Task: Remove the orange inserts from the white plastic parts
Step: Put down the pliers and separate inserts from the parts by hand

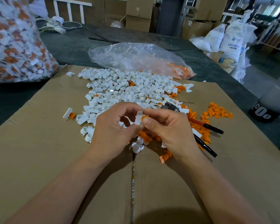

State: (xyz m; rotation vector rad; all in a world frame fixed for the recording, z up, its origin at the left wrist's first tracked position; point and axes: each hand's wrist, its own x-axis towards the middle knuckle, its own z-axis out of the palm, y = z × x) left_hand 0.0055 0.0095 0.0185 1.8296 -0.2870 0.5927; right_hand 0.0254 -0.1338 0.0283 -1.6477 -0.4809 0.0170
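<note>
My left hand [111,128] pinches a small white plastic part [138,118] above the cardboard. My right hand [166,126] pinches the orange insert [144,118] at that part's right side; whether the insert still sits in the part is hidden by the fingers. Behind the hands lies a wide pile of white parts [128,88]. Loose orange inserts [199,120] are scattered under and to the right of my right hand. One white part with its orange insert [69,114] lies alone at the left.
Pliers with red and black handles [200,126] lie among the orange pieces at the right. A clear bag [136,57] with orange pieces lies behind the pile. A large full bag [14,42] stands far left. The flattened cardboard [39,151] covers the table.
</note>
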